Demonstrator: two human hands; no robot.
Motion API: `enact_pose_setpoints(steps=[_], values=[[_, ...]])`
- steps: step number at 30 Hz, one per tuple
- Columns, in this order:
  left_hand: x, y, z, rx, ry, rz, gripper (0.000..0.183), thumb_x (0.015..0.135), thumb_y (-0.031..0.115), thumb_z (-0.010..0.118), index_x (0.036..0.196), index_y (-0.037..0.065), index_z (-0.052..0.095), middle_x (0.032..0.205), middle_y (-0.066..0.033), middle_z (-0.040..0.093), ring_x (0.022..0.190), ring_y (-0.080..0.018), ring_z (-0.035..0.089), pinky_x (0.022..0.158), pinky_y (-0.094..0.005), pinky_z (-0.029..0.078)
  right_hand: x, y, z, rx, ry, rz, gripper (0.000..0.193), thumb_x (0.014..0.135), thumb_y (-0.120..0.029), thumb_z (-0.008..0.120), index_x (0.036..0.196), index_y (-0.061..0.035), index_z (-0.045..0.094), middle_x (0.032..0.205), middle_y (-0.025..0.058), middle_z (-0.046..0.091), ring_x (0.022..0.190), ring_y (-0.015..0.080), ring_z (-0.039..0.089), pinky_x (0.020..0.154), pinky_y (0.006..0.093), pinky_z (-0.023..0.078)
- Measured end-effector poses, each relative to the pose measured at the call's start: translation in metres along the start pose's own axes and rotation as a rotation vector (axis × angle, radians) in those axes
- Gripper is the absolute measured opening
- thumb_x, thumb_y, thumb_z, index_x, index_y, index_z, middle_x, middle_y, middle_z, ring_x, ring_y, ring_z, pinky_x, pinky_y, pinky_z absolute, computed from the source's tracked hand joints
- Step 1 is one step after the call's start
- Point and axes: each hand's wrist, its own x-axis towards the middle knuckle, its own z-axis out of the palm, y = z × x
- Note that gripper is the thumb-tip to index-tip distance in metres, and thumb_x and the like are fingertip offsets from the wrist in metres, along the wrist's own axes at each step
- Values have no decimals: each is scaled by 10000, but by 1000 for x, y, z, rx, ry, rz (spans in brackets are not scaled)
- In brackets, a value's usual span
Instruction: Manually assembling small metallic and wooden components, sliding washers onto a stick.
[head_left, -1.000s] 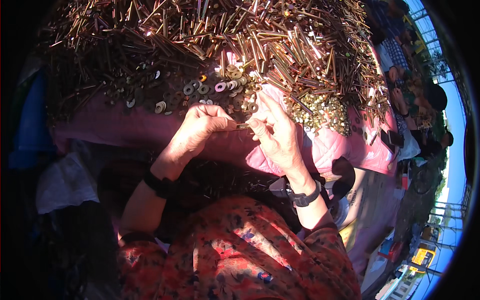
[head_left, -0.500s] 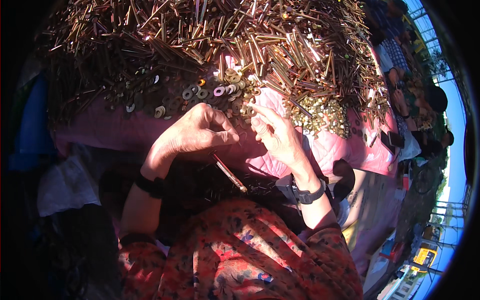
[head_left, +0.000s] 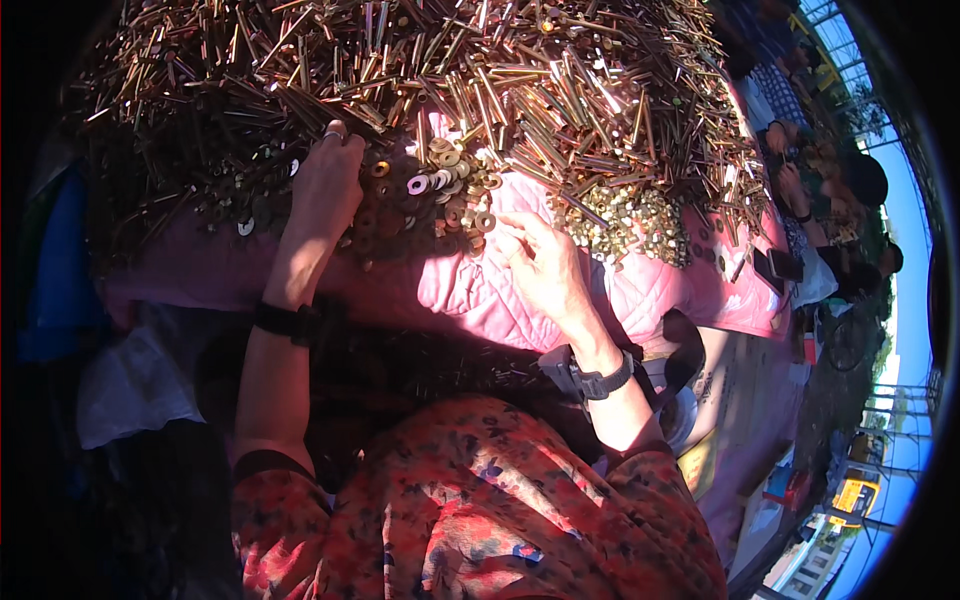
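Observation:
My left hand (head_left: 328, 185) reaches over the near edge of a large heap of thin, brassy metal rods (head_left: 300, 60). Its fingers curl down among the rods, and the fingertips are partly hidden, so what they grip does not show. Over the pink quilted cloth (head_left: 480, 300), my right hand (head_left: 545, 265) holds thumb and forefinger together in a pinch; anything between them is too small to make out. Just left of its fingertips is a flat round washer (head_left: 485, 221), at the edge of a spread of loose washers (head_left: 440, 180).
Small shiny nut-like pieces (head_left: 630, 225) lie in a pile right of my right hand. A dark flat object (head_left: 780, 268) rests at the cloth's right edge. A whitish bag (head_left: 140, 390) hangs at lower left. Other people's hands (head_left: 790, 175) are at the far right.
My left hand has moved from beside my right hand up and left to the rods. A long rod that was below the hands, over the dark space, is out of sight. My right hand has lowered slightly.

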Motion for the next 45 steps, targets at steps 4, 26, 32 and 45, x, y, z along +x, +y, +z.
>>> enact_pose_setpoints(steps=[4, 26, 32, 45], values=[[-12, 10, 2, -97, 162, 80, 166, 729, -61, 584, 876, 8, 550, 923, -156, 552, 789, -339, 594, 656, -410, 498, 12, -8, 7, -290, 95, -118, 248, 842, -143, 627, 1049, -6, 612, 903, 170, 654, 809, 278, 656, 711, 336, 515], [-53, 73, -27, -1408, -315, -621, 171, 852, 161, 618, 796, 7, 667, 644, 12, 580, 525, -48, 460, 491, -200, 362, 22, -15, 31, -250, 429, -169, 106, 869, -75, 566, 905, -2, 634, 721, 125, 630, 612, 206, 615, 576, 309, 472], [-59, 83, -29, -1456, -478, -576, 167, 876, 187, 613, 797, 41, 638, 641, 21, 557, 507, -33, 443, 461, -183, 325, 6, -16, 39, -33, 442, -130, 133, 859, -56, 590, 981, -17, 624, 784, 157, 656, 640, 256, 653, 573, 299, 500], [-60, 79, -24, -1569, -540, -760, 149, 870, 209, 613, 807, 76, 629, 626, 45, 533, 526, -22, 450, 461, -169, 314, 13, 3, -34, -933, 490, -103, 302, 790, -88, 590, 1090, -56, 592, 948, 137, 645, 915, 310, 575, 830, 423, 451]])
